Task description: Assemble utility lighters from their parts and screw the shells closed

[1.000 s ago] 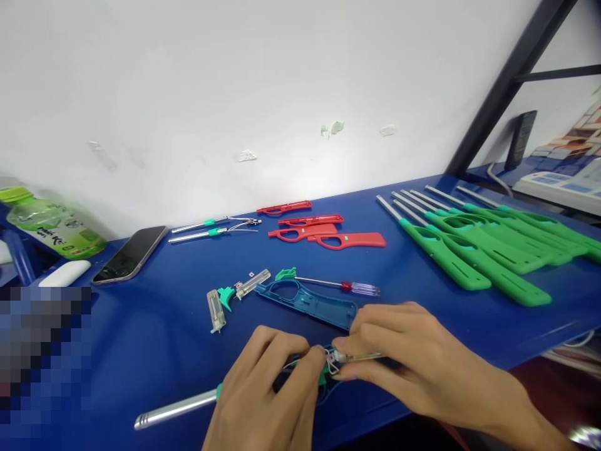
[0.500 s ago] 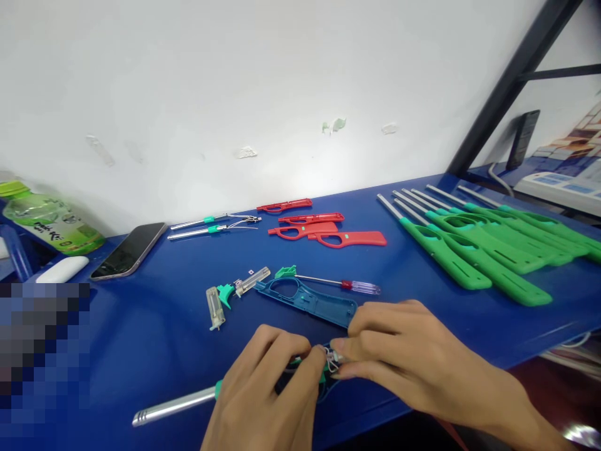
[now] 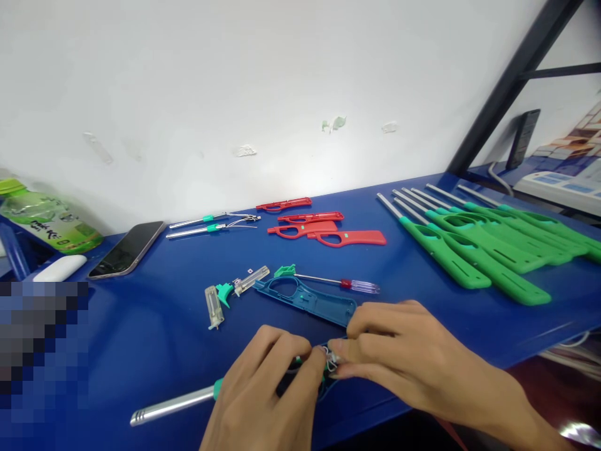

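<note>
My left hand [image 3: 270,388] is wrapped over a dark blue lighter body whose metal tube [image 3: 173,406] with a green collar sticks out to the left. Its fingertips press near white wires [image 3: 331,359]. My right hand [image 3: 413,360] pinches a small clear part beside those wires, partly hidden by the fingers. Just behind the hands lies a blue handle shell [image 3: 323,305], its inner side up. A screwdriver [image 3: 359,286] and a small green piece [image 3: 284,270] are behind that shell. Two clear tanks [image 3: 215,307] lie to the left around a green trigger [image 3: 225,293].
Red handle shells [image 3: 357,238] and two metal tubes with wires [image 3: 197,232] lie near the wall. Several green lighters [image 3: 498,244] fill the right side. A phone [image 3: 128,249], a white case [image 3: 61,268] and a bottle [image 3: 51,222] are at the left.
Both hands keep nearly the same place and grip. The view has shifted very slightly, and nothing has plainly been taken or let go.
</note>
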